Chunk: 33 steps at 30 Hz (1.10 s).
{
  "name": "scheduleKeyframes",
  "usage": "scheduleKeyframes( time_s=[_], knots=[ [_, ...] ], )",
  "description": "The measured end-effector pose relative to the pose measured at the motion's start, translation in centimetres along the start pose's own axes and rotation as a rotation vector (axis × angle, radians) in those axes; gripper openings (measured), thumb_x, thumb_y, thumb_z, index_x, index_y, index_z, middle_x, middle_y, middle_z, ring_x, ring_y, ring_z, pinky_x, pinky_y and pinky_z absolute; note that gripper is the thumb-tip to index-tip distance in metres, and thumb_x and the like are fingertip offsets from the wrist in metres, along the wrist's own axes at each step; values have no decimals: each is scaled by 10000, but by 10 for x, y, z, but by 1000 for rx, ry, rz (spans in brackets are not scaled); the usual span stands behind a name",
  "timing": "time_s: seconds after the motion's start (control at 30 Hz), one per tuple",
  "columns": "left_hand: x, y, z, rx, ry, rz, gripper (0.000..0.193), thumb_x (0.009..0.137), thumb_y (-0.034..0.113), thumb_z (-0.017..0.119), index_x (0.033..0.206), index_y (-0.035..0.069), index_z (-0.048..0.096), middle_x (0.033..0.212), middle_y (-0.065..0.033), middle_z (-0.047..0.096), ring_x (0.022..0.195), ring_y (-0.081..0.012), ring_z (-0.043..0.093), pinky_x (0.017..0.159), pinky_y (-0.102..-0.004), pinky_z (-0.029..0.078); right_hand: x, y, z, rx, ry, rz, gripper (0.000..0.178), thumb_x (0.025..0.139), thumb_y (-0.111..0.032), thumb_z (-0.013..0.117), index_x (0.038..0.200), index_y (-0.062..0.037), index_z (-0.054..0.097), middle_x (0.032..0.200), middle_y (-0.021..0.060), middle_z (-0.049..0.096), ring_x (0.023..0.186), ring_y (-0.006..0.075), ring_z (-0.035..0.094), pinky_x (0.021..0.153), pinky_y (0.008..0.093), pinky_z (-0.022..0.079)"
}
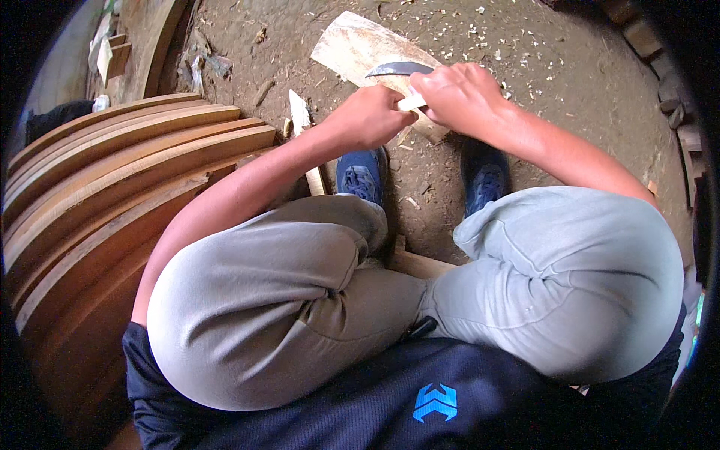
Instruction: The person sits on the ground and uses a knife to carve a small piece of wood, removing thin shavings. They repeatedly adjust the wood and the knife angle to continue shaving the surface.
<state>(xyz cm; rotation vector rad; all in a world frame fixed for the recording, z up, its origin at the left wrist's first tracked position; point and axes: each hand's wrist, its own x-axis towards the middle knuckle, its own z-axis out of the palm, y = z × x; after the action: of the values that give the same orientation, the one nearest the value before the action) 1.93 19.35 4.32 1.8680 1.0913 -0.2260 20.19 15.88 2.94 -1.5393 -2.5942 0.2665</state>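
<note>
My right hand [466, 96] is closed around the hidden handle of a sickle [397, 68]. Its dark curved blade points left, over a pale wooden board [367, 45] on the ground. Close beside it, my left hand [375, 116] pinches a small pale piece of wood [411, 103], whose end shows between the two hands. Both hands are above the board's near end, in front of my shoes. I cannot tell whether the sickle touches the small piece.
A stack of long planks [142, 142] lies at my left. A pale wood strip [300, 112] lies on the ground near my left shoe [361, 176]. Light shavings [517, 56] are scattered over the dirt floor [585, 112]. More wood pieces [645, 37] line the far right edge.
</note>
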Motion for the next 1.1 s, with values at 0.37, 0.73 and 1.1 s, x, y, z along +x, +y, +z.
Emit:
scheduleKeyframes(
  time_s=[0.37, 0.73, 1.1],
  knots=[
    [2, -4, 6, -49, 6, 4, 397, 831, 376, 605, 882, -12, 669, 734, -233, 639, 747, -341, 640, 730, -426, 484, 0, 1, 0, 7, -51, 24, 143, 729, -107, 643, 859, -68, 597, 704, 143, 654, 679, 311, 678, 597, 410, 545],
    [-3, -22, -122, 76, 311, 254, 477, 798, 395, 748, 1118, 66, 622, 814, -40, 631, 718, -91, 557, 599, -245, 434, 19, 23, -33, 561, 5, 282, 265, 905, -271, 620, 1053, -53, 593, 891, 195, 664, 863, 295, 670, 754, 381, 530],
    [7, -7, -30, -700, 136, 163, 566, 955, 537, 445, 1142, 13, 549, 1039, -124, 645, 819, -189, 659, 619, -291, 523, 22, 15, -15, 1341, 94, 343, 302, 871, -137, 678, 1109, 23, 586, 962, 79, 657, 857, 147, 653, 717, 296, 539]
  ],
)
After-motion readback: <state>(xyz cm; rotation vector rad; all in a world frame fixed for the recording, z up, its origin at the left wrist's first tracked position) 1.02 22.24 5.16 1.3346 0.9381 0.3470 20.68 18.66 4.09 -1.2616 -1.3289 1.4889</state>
